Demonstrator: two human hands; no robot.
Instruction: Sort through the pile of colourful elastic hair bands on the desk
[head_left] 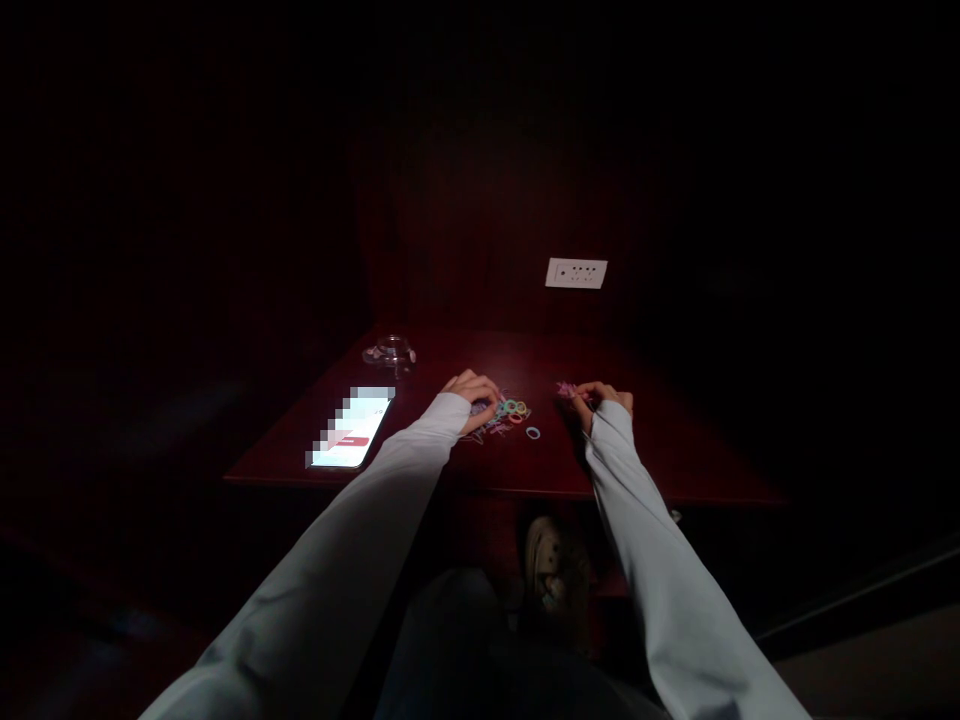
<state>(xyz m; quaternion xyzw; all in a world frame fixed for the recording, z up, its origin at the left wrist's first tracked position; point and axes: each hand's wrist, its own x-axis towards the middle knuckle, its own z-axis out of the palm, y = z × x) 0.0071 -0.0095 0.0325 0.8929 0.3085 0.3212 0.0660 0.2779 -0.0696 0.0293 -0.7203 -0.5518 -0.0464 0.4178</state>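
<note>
Deep darkness surrounds a smooth, reddish-brown wall [465,270], broken by a flat, white rectangular socket plate [576,273] on the right. Below it spreads a dark red tabletop [502,470], faintly glossy, with a straight near edge. At the far left sits a clear, rounded container [393,350] with shiny highlights; nearer on that side lies a slim phone [352,430], its glassy screen glowing.

A loose heap of thin coloured rings [514,410] lies mid-table, some round, others tangled into narrow loops. One pale blue ring [532,438] lies apart on its near right. The two hands are well apart. The left hand [472,388] curls over the heap's left side; the right hand [602,393] bends its fingertips to a crinkled pink cluster [567,389]. Whether either grips anything, I cannot tell. Soft, pale sleeves [645,540] crease along both arms.
</note>
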